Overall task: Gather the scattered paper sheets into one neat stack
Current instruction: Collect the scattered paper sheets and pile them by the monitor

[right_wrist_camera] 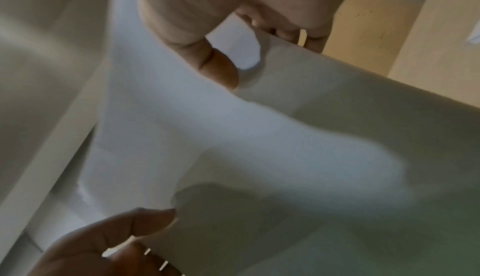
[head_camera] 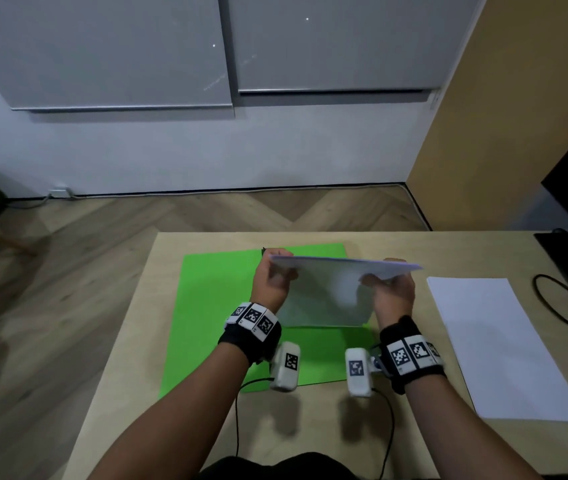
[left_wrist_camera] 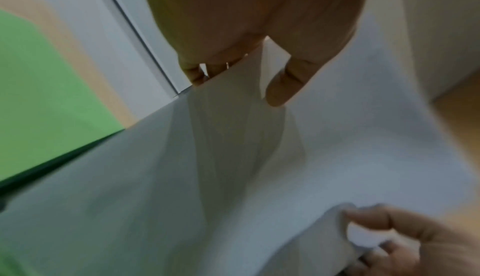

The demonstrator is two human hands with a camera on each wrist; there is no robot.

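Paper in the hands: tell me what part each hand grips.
Both hands hold the upright sheets by the top edge: left hand at the top left corner, right hand at the top right. The bottom edge rests on the green mat.

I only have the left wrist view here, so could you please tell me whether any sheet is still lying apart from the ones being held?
Observer: Yes, one white sheet lies flat on the wooden table, to the right of the right hand.
Operator: Thank you. Is the held bundle lifted or resting on something?
Observer: The paper stack stands on edge, its lower edge down at the green mat, with the left hand and right hand pinching its upper corners.
Operator: Is anything else near the loose sheet?
Observer: Black cables lie just beyond its right side.
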